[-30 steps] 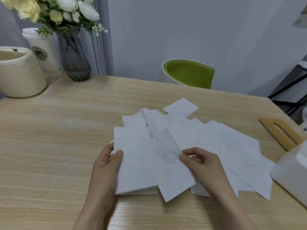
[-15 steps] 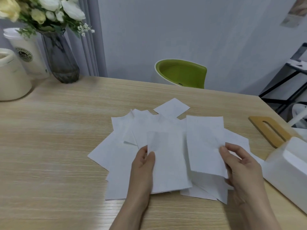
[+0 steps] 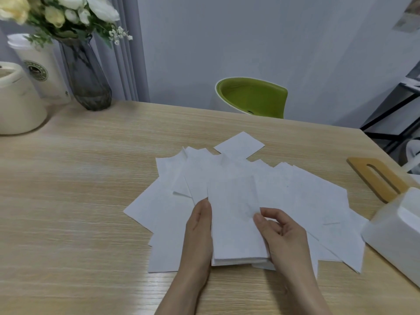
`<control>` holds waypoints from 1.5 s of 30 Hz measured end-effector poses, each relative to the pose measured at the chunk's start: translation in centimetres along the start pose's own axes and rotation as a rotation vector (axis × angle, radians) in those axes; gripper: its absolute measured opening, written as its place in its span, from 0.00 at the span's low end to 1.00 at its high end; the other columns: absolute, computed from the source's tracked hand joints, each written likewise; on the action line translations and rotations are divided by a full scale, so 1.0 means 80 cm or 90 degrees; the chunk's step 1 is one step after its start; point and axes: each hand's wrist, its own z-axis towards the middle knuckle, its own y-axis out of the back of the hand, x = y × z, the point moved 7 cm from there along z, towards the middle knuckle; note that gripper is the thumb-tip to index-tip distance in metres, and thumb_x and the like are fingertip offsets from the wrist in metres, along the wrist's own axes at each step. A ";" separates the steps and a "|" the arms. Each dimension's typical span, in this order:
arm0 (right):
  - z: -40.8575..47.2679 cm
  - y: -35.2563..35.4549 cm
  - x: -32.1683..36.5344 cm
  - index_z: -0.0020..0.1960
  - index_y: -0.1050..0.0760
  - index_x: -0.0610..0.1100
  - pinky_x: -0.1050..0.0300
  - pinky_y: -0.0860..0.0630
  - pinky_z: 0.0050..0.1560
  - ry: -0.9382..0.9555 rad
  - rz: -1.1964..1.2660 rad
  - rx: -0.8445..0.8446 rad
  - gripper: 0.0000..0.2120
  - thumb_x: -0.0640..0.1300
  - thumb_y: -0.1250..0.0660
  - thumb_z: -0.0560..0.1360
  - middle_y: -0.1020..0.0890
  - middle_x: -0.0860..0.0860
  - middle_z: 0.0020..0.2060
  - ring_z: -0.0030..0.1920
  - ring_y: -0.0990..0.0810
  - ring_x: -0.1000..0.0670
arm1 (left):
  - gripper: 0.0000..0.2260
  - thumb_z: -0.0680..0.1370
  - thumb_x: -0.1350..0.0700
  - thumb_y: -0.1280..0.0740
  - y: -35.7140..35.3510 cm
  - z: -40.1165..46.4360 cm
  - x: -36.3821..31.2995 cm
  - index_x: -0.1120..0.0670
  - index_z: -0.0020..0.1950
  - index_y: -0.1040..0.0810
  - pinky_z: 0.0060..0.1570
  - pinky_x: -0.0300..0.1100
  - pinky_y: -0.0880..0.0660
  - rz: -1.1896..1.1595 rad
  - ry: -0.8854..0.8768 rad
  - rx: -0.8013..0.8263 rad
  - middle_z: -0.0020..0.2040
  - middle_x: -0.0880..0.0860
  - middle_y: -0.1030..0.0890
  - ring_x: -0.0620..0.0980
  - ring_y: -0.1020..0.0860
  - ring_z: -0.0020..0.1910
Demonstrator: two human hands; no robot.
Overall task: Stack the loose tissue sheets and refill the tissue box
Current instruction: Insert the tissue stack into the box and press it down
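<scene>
Tissue stack [image 3: 234, 223]: a small squared pile held between your two hands near the bench's front edge, lying over the scattered sheets.
Loose sheets [image 3: 302, 196]: fanned across the middle of the bench [image 3: 79, 189], overlapping one another; one sheet [image 3: 238, 145] pokes out toward the far edge.
Left hand [image 3: 197, 233]: your grip here rests along the pile's left side, thumb against its edge; the fingers are hidden beneath.
Right hand [image 3: 279, 233]: fingers curled, thumb and fingertips pinching the pile's right edge.
Tissue box [image 3: 395, 235]: white, at the right edge of the bench, touching the nearest sheets (only part of it shows).
Wooden lid [image 3: 377, 180]: slotted, flat on the bench just behind the box.
Far left corner: a glass vase [image 3: 87, 76] of flowers, a paper cup [image 3: 43, 69], a cream container [image 3: 18, 105].
</scene>
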 end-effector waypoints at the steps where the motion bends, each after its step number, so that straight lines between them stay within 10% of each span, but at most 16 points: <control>1: 0.000 0.000 0.000 0.44 0.21 0.43 0.71 0.28 0.30 0.001 -0.004 0.000 0.02 0.39 0.32 0.75 0.17 0.44 0.30 0.30 0.20 0.58 | 0.13 0.84 0.52 0.44 0.000 0.001 0.001 0.48 0.53 0.20 0.51 0.37 0.25 0.002 0.000 -0.001 0.48 0.41 0.16 0.39 0.19 0.50; 6: 0.001 0.002 0.000 0.44 0.21 0.43 0.70 0.28 0.30 0.018 -0.051 0.004 0.02 0.39 0.32 0.75 0.18 0.38 0.31 0.29 0.22 0.56 | 0.09 0.83 0.54 0.41 -0.001 0.002 0.007 0.49 0.57 0.22 0.54 0.45 0.23 0.007 0.017 0.018 0.51 0.46 0.15 0.45 0.18 0.52; 10: 0.000 0.004 0.001 0.45 0.20 0.48 0.67 0.28 0.34 0.053 -0.100 -0.010 0.03 0.41 0.31 0.75 0.20 0.54 0.28 0.30 0.23 0.58 | 0.10 0.83 0.58 0.42 -0.002 0.001 0.006 0.50 0.57 0.22 0.54 0.47 0.22 0.012 0.010 0.028 0.50 0.47 0.15 0.48 0.17 0.52; 18: -0.001 -0.010 -0.020 0.72 0.43 0.66 0.48 0.39 0.72 0.036 -0.223 0.077 0.27 0.57 0.37 0.76 0.32 0.64 0.57 0.69 0.36 0.53 | 0.11 0.83 0.58 0.42 -0.010 -0.009 -0.001 0.49 0.59 0.23 0.51 0.44 0.22 -0.016 -0.010 0.046 0.51 0.46 0.15 0.46 0.17 0.51; 26: -0.004 -0.010 -0.021 0.68 0.44 0.70 0.47 0.38 0.72 0.047 -0.219 0.104 0.26 0.51 0.37 0.78 0.31 0.61 0.61 0.69 0.36 0.53 | 0.13 0.82 0.59 0.39 -0.027 -0.017 -0.007 0.43 0.62 0.27 0.53 0.43 0.21 0.002 -0.038 0.056 0.54 0.41 0.17 0.42 0.19 0.53; 32: 0.010 0.014 -0.002 0.63 0.28 0.55 0.75 0.28 0.52 0.058 -0.117 0.129 0.21 0.33 0.37 0.77 0.22 0.63 0.56 0.53 0.24 0.70 | 0.17 0.79 0.58 0.35 -0.023 -0.010 -0.019 0.40 0.64 0.28 0.46 0.48 0.19 0.013 -0.029 0.060 0.56 0.48 0.18 0.46 0.17 0.50; 36: 0.021 0.035 0.009 0.59 0.23 0.54 0.67 0.26 0.56 0.043 -0.119 0.190 0.19 0.32 0.37 0.77 0.19 0.59 0.54 0.52 0.22 0.66 | 0.26 0.77 0.64 0.34 -0.018 -0.001 -0.030 0.36 0.65 0.28 0.24 0.43 0.25 0.074 -0.004 0.119 0.43 0.51 0.22 0.49 0.21 0.33; 45: 0.018 0.092 0.007 0.56 0.20 0.56 0.72 0.31 0.36 0.083 -0.016 -0.010 0.17 0.38 0.29 0.72 0.33 0.50 0.32 0.32 0.31 0.53 | 0.20 0.78 0.68 0.38 -0.036 -0.003 -0.031 0.45 0.56 0.18 0.27 0.43 0.21 0.012 -0.024 0.046 0.57 0.53 0.21 0.47 0.20 0.33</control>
